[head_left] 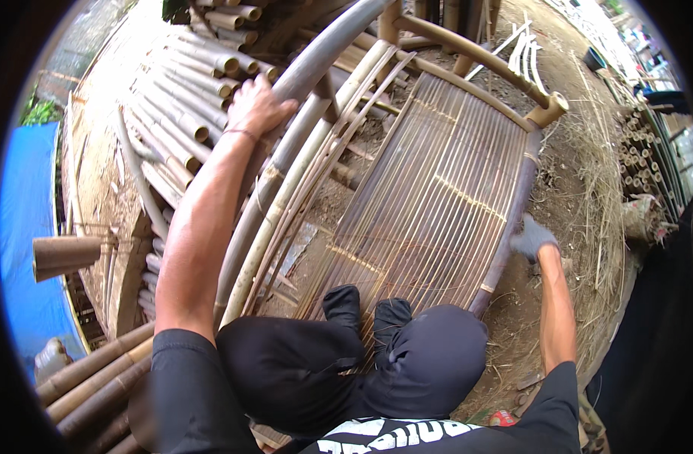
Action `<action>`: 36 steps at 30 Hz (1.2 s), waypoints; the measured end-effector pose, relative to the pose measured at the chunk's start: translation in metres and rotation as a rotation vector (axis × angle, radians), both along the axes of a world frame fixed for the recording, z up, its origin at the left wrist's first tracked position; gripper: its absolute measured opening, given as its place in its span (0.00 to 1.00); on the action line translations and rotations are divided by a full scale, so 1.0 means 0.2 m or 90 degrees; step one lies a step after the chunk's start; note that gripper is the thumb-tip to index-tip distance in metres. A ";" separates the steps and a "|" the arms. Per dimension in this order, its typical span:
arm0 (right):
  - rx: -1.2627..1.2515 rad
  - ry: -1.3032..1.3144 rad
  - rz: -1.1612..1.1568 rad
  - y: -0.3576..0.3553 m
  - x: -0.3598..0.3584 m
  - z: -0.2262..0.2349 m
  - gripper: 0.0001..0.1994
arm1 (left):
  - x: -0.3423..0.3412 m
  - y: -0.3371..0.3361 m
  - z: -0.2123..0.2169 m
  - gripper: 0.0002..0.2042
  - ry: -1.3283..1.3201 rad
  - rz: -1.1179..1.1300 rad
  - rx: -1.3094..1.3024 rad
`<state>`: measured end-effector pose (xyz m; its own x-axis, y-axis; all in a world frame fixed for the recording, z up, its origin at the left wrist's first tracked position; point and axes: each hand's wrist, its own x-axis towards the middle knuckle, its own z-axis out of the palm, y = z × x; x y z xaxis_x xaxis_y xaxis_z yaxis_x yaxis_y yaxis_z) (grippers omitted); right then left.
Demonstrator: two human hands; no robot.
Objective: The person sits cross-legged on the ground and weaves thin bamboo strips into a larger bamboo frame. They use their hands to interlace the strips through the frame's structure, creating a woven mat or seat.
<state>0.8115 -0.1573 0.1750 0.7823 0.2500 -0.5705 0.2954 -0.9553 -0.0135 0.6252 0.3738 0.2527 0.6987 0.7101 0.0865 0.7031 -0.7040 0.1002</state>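
A bamboo bench (437, 166) with a seat of thin brown slats fills the middle, and my dark-shod feet stand on its near end. Pale bindings cross the slats in several places. My left hand (257, 110) is bare and closed over a thick bamboo rail (316, 57) on the bench's left side, thumb toward the seat. Beside the bench's right edge pole (519, 193) is my right hand (534, 239), in a grey glove. It is blurred, and its fingers are partly hidden, so its grip cannot be made out.
Stacked bamboo poles (187, 98) lie to the left, with more poles (97, 378) at the lower left. A blue tarp (32, 219) hangs at the far left. Bundled bamboo (640, 163) and dry fibres (599, 174) lie on the right. Thin wire-like strands (414, 253) cross the slats.
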 end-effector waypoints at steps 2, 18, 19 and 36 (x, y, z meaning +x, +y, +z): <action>0.008 0.022 0.051 0.23 0.12 0.12 0.23 | 0.02 0.10 -0.02 0.48 0.052 -0.072 -0.186; -0.079 -0.161 0.257 0.65 0.40 0.20 0.17 | -0.05 0.07 -0.05 0.38 0.007 -0.015 -0.219; -0.048 -0.180 0.245 0.68 0.47 0.18 0.17 | -0.05 0.07 -0.05 0.38 0.010 -0.015 -0.217; 0.029 -0.196 0.323 1.05 1.03 -0.75 0.18 | 0.39 -0.27 -0.20 0.23 -0.167 -0.380 -0.116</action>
